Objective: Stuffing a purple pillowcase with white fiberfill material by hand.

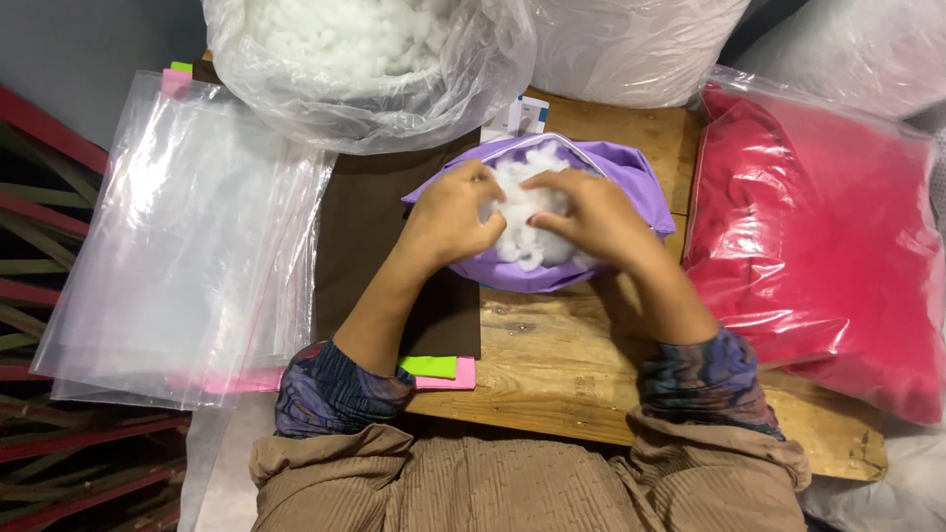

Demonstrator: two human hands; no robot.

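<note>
Standing right by the wooden counter [552, 365] here, and both hands are buried in the mouth of a purple fabric cover [631, 172] that sits near the middle of the counter, its open zip edge facing up. The cover is packed with white fluffy stuffing [527, 232], and that's where all the action is. The left hand [455, 212] has its fingers curled down over the cover's near rim and into the stuffing, pinching a bit of fluff at the fingertips, so it's mostly closed but loose. The right hand [596, 217] is pressed flat-ish on top of the stuffing with fingers bent inward, tips meeting the left hand's; I can't tell if it actually grips a tuft or just pushes on it. Under the cover's left side lies a dark brown cloth [370, 227], with a green and pink slip [439, 369] peeking out at its near edge. Further left is a stack of clear plastic bags [177, 236] hanging partly off the counter. At the back sits a big clear bag of more white stuffing [365, 59], just behind the cover. To the right, touching the counter edge, there's a finished red cushion in a clear plastic bag [818, 246].
</note>
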